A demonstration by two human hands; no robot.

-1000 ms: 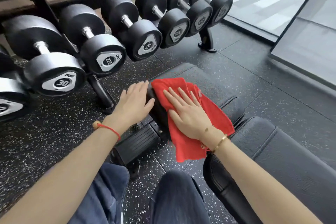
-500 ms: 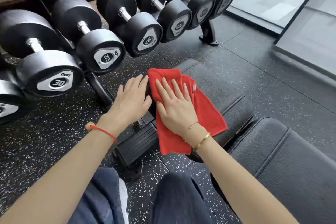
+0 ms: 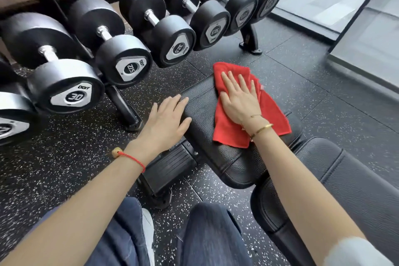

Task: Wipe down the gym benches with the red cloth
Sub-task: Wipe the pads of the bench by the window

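Note:
A black padded bench seat (image 3: 207, 136) lies low in the middle of the view. The red cloth (image 3: 228, 131) is spread across it. My right hand (image 3: 239, 97) presses flat on the cloth with straight, spread fingers. My left hand (image 3: 166, 123) rests flat on the pad's left edge, fingers straight and holding nothing. A second, larger black bench pad (image 3: 349, 185) adjoins the seat at the lower right.
A rack of black dumbbells (image 3: 121, 58) stands close on the left and behind, its foot (image 3: 127, 112) near my left hand. The bench's black base (image 3: 168, 168) sits below the seat. Speckled rubber floor (image 3: 313, 97) surrounds it; a glass wall (image 3: 367, 39) stands at right. My knees (image 3: 211, 233) are below.
My right hand has slid the red cloth away from my left hand, rightward and farther along the pad. The pad's left part now shows bare. My left hand stays on the edge.

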